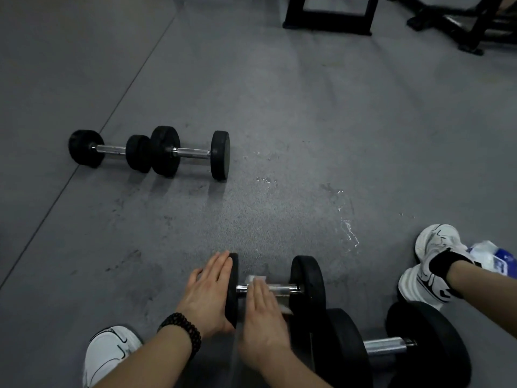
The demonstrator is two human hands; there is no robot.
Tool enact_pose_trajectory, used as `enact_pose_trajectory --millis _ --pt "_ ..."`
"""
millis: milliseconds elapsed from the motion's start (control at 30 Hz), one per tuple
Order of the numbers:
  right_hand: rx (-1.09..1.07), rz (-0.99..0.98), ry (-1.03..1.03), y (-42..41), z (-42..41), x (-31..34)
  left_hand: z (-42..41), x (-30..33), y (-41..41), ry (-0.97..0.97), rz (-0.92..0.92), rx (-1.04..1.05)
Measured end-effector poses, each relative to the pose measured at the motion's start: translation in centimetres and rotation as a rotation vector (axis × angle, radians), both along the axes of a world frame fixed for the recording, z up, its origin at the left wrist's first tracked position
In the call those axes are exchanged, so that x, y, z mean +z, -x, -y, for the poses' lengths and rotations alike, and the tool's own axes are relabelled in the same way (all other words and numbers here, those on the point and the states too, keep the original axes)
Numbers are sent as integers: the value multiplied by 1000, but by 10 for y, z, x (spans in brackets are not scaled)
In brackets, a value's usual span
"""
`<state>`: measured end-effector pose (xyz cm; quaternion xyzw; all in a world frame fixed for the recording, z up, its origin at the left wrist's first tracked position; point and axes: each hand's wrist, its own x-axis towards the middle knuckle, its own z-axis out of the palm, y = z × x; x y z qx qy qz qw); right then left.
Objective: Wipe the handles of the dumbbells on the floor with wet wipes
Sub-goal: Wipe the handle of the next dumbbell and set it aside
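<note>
A black dumbbell [307, 287] with a chrome handle lies on the grey floor just in front of me. My left hand [208, 295] lies flat against the outer face of its left plate, fingers straight. My right hand [263, 312], blurred, lies across the handle and presses a white wet wipe [255, 278] onto it; the wipe shows at the fingertips and beside the palm. A larger dumbbell [386, 348] lies to the near right. Two more dumbbells [110, 149] [193, 152] lie end to end at the far left.
My white shoes [109, 351] [430, 264] stand on either side of me. A blue and white wipes pack [492, 259] lies by the right shoe. Black equipment frames [327, 21] [458, 26] stand at the back. Wet streaks [349, 233] mark the floor.
</note>
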<state>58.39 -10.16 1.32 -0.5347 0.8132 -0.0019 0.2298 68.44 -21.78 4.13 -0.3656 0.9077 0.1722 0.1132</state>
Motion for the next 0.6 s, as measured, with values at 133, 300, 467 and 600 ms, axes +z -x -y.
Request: enact_pose_trajectory --millis 133,300,467,600 --pt "-177 -162 -57 20 0 -4 3 3 1 -24 24 -22" --pt "52 -83 -82 -3 -1 3 14 12 6 -67 14 -57" --pt "-72 -186 -227 22 -12 7 21 22 9 -204 36 -73" --pt "49 -66 -167 0 -13 11 19 23 6 -167 54 -87"
